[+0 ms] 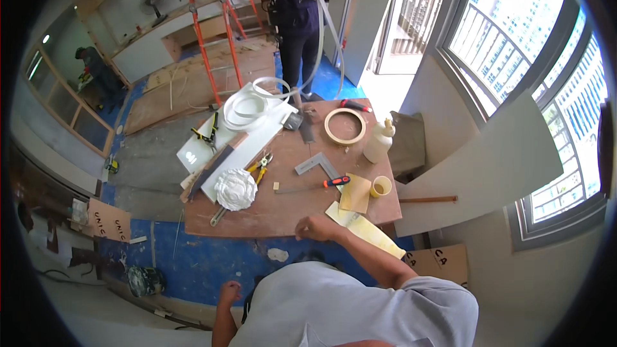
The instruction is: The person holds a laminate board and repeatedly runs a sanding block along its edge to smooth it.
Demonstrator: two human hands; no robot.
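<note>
My right hand (319, 227) rests on the near edge of the wooden worktable (289, 209), with the fingers curled down against the board; it does not pinch anything that I can see. Just beside it, to the right, lies a yellowish sheet of paper (366, 228), which hangs a little over the table edge. I cannot tell if my fingers touch this sheet.

My left hand (229, 293) hangs low beside my body, above the blue floor covering (193, 260). It is loosely closed and it holds nothing.

Farther on the table, behind the paper, there is a small yellow cup (380, 186); its inside is too small to see. Next to it lies a sheet of sandpaper (355, 193), and a screwdriver with an orange-red handle (336, 181). A metal try square (316, 164) lies near the middle. To the left there is a white plaster rosette (235, 189) and yellow-handled pliers (260, 166). At the far side stand a cream squeeze bottle (380, 142) and a wooden ring (345, 126), with the bare table inside it. A coil of white strip (247, 108) lies on a white board (247, 144).

Behind the table another person (297, 6) stands and holds a long white strip, near an orange ladder (215, 19).
</note>
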